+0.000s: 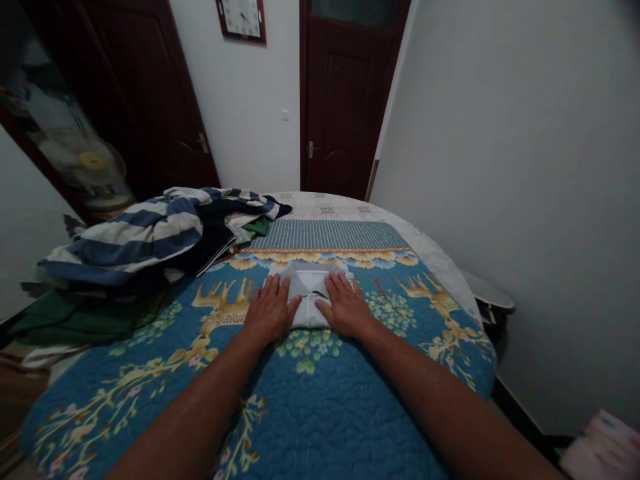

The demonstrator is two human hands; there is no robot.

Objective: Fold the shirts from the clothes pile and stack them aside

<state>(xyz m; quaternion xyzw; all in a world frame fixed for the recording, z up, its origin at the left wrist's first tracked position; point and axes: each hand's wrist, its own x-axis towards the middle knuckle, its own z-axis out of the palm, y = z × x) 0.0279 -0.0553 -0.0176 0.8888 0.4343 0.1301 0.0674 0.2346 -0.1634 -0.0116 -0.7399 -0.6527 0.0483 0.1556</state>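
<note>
Grey folded shirt (310,293) sits mid bed (350,413) on the blue quilt, w/ left hand (270,310) & right hand (345,307) both flat on it, fingers spread. Striped clothes pile (145,237) lies nearby, to the left.

Both forearms are bare to the frame's edge, no sleeves showing; left hand (271,310) and right hand (347,306) wear no gloves, rings or watch.

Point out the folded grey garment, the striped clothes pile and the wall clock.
Folded grey-and-white garment (310,283), head view, its top panel between the hands.
Navy-and-white striped clothes pile (145,233), head view, a broad stripe.
Red-framed wall clock (241,18), head view, its white face.
</note>
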